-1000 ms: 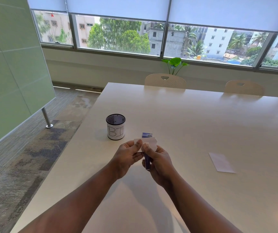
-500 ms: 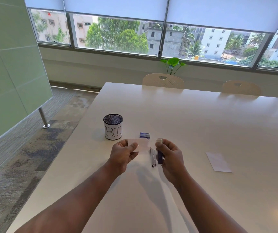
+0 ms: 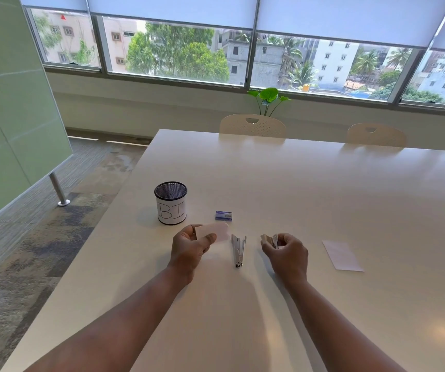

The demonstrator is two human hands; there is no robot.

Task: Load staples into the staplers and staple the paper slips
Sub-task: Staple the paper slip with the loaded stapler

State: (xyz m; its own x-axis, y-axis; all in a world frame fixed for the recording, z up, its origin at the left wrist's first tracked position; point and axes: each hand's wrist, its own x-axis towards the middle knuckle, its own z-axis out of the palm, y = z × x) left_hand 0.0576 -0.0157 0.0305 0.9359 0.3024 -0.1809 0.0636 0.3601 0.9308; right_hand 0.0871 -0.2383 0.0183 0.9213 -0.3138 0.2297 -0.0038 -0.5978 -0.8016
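My left hand [image 3: 191,245] pinches a small white paper slip [image 3: 216,232] between thumb and fingers, just above the white table [image 3: 323,197]. A silver stapler [image 3: 238,249] lies on the table between my hands, pointing away from me, touched by neither hand. My right hand [image 3: 287,251] grips a second small stapler [image 3: 273,240], mostly hidden by the fingers. A small blue staple box [image 3: 223,215] sits just beyond the slip. Another white paper slip [image 3: 342,255] lies flat to the right of my right hand.
A black mesh cup [image 3: 171,202] wrapped in white paper marked "BI" stands at the left, near the table's left edge. Two cream chairs [image 3: 252,124] line the far side, with a green plant [image 3: 269,99] at the window. A green glass partition [image 3: 9,103] stands left.
My hands have moved apart. The left hand took the slip leftward, the right hand moved right with a stapler, and the silver stapler now lies on the table between them.
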